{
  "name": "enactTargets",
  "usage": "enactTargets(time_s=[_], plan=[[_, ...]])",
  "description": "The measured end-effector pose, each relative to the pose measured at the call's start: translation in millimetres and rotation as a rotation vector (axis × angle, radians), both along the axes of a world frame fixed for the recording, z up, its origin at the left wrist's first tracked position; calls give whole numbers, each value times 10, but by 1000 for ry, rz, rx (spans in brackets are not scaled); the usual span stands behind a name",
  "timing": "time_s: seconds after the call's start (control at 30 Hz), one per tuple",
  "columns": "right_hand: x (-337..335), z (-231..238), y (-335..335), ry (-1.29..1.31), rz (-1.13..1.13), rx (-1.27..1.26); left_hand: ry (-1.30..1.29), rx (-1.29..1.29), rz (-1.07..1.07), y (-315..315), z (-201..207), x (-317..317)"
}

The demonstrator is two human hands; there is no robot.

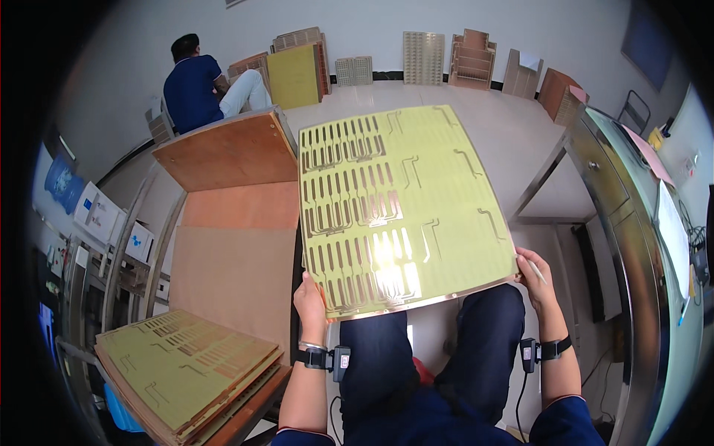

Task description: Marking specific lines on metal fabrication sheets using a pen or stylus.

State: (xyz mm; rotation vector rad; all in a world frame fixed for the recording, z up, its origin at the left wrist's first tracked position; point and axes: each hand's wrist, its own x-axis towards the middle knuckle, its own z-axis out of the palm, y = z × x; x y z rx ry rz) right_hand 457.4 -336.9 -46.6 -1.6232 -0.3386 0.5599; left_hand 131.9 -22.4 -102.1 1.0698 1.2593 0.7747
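A large yellow-green circuit board panel [454, 215] with copper slot and trace patterns is held up over my lap, tilted so its face shows. My left hand [309, 299] grips its near left corner, and light glares off the copper near the lower middle. At the near right corner my right hand [537, 279] holds the edge. A thin pale pen-like stick [538, 270] also sits in the right hand's fingers. To my left, a stack of similar panels [182, 364] lies on a brown wooden support.
A brown board rack [234, 260] with an upright back stands left of the held panel. On the right is a metal-edged desk [595, 149] with papers. Farther off, a person in a dark blue shirt [192, 89] sits, and several board stacks [424, 59] lean along the wall.
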Motion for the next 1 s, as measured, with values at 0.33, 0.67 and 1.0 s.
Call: enactTargets(time_s=[0.33, 0.67, 1.0], plan=[[-611, -109, -802, -110, -114, -197, -167, -26, -61, -560, 97, -235], [-949, -166, -839, -605, -316, -471, -62, -33, -257, -542, -47, -291], [-1340, -113, 141, -1078, 78, -365, -55, -23, -193, -605, 71, -168]])
